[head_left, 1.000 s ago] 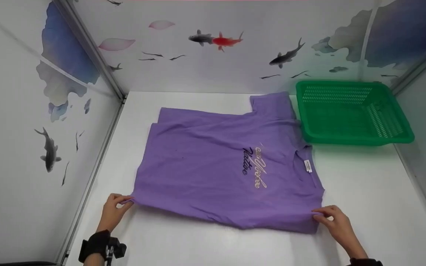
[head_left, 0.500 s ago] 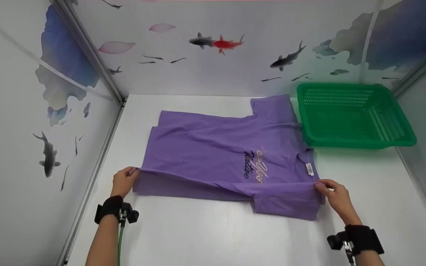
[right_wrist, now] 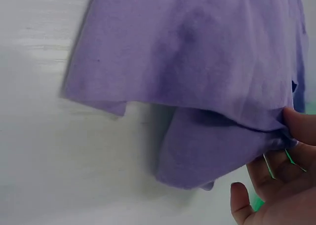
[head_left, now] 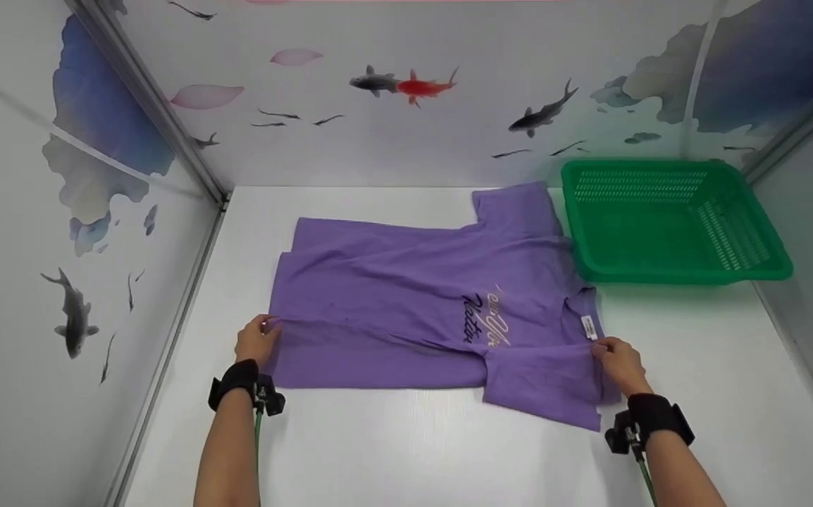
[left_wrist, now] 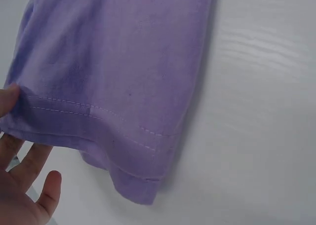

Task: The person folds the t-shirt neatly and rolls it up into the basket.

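Note:
A purple T-shirt point(head_left: 392, 289) lies sideways on the white table, its collar and white label towards the right. Its near side is folded over onto the front, covering part of the printed lettering, and a sleeve of that flap points towards me. At the hem, my left hand point(head_left: 257, 341) pinches the folded edge between thumb and fingers; the left wrist view shows the stitched hem point(left_wrist: 89, 111) there. Beside the collar my right hand point(head_left: 621, 365) pinches the other end of the fold at the shoulder, and the cloth droops below those fingers in the right wrist view.
A green plastic basket point(head_left: 674, 274) stands at the back right, close against the shirt's shoulder. Walls printed with fish enclose the table point(head_left: 406, 451) at the left, back and right. Cables trail from both wrist cameras.
Both hands have carried the shirt's near edge away from me and folded it over the front. Over the last half second the flap has come down flatter, and the left hand has shifted slightly right.

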Available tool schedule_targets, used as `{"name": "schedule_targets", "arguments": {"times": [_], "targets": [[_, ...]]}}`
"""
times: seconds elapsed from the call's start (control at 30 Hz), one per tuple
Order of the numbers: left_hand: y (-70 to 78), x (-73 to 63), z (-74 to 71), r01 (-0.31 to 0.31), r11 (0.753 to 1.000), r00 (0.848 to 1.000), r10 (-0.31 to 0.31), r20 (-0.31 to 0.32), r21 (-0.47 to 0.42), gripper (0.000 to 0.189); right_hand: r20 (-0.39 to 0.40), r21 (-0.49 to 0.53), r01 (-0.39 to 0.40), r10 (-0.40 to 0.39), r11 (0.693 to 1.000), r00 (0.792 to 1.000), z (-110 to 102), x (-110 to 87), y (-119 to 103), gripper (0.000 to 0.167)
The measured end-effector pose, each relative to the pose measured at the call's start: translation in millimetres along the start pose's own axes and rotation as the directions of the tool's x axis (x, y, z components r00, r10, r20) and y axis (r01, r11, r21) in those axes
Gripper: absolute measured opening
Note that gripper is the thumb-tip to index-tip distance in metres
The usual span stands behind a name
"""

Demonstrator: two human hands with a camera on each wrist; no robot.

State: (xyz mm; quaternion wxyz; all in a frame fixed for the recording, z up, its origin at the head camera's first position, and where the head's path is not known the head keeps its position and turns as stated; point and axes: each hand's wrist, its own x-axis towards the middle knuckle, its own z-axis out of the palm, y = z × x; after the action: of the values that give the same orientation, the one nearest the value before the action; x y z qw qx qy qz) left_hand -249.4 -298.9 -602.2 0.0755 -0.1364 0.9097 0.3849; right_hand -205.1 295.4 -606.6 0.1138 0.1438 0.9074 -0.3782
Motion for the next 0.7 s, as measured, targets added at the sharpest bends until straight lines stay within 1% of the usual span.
{"name": "schedule_targets", "arguments": {"times": [0.07, 0.1, 0.17, 0.23, 0.27, 0.33, 0.37, 0.47, 0.53, 0.63, 0.7], "targets": [[-1.4, 1.1, 5.7, 0.029, 1.0, 0.999, -0.029, 0.037, 0.007, 0.047, -0.013, -0.01, -0.006, 0.005, 1.0, 1.0, 4.4, 3.9, 4.5, 0.033], [-3.0, 2.1, 9.0, 0.03, 1.0, 0.998, -0.03, 0.047, 0.008, 0.053, -0.025, -0.015, -0.002, 0.002, 1.0, 1.0, 6.6, 5.3, 6.4, 0.031], [-7.7, 4.2, 16.0, 0.006, 1.0, 0.999, -0.007, 0.045, 0.008, 0.06, -0.065, -0.031, 0.019, -0.021, 0.999, 0.998, 10.8, 7.9, 9.9, 0.025], [-14.4, 6.0, 23.1, -0.041, 0.999, 0.999, 0.041, 0.026, 0.014, 0.059, -0.112, -0.057, 0.054, -0.06, 0.997, 0.992, 14.0, 7.8, 12.1, 0.018], [-15.0, 4.6, 25.4, -0.056, 0.998, 0.998, 0.056, 0.02, 0.029, 0.055, -0.134, -0.07, 0.071, -0.08, 0.995, 0.988, 15.3, 6.9, 13.0, 0.016], [-16.0, 1.1, 29.7, -0.083, 0.993, 0.997, 0.083, 0.01, 0.084, 0.048, -0.17, -0.091, 0.102, -0.117, 0.991, 0.979, 17.0, 5.9, 14.5, 0.016], [-15.9, -1.6, 31.0, -0.087, 0.989, 0.996, 0.085, 0.019, 0.12, 0.046, -0.177, -0.102, 0.116, -0.133, 0.988, 0.975, 17.4, 5.3, 15.0, 0.017], [-13.7, -10.9, 30.9, -0.095, 0.968, 0.995, 0.085, 0.052, 0.234, 0.05, -0.163, -0.119, 0.153, -0.171, 0.981, 0.972, 17.6, 3.8, 15.2, 0.02], [-17.5, -14.5, 29.8, -0.123, 0.944, 0.992, 0.106, 0.071, 0.305, 0.056, -0.149, -0.13, 0.178, -0.197, 0.975, 0.969, 17.7, 2.7, 15.3, 0.021], [-22.8, -18.2, 24.5, -0.141, 0.91, 0.989, 0.114, 0.092, 0.39, 0.06, -0.12, -0.14, 0.218, -0.235, 0.966, 0.964, 18.6, -0.7, 15.9, 0.021], [-25.4, -19.9, 20.3, -0.136, 0.895, 0.989, 0.101, 0.106, 0.425, 0.061, -0.099, -0.139, 0.239, -0.253, 0.961, 0.962, 20.3, -3.5, 17.4, 0.021]]}}
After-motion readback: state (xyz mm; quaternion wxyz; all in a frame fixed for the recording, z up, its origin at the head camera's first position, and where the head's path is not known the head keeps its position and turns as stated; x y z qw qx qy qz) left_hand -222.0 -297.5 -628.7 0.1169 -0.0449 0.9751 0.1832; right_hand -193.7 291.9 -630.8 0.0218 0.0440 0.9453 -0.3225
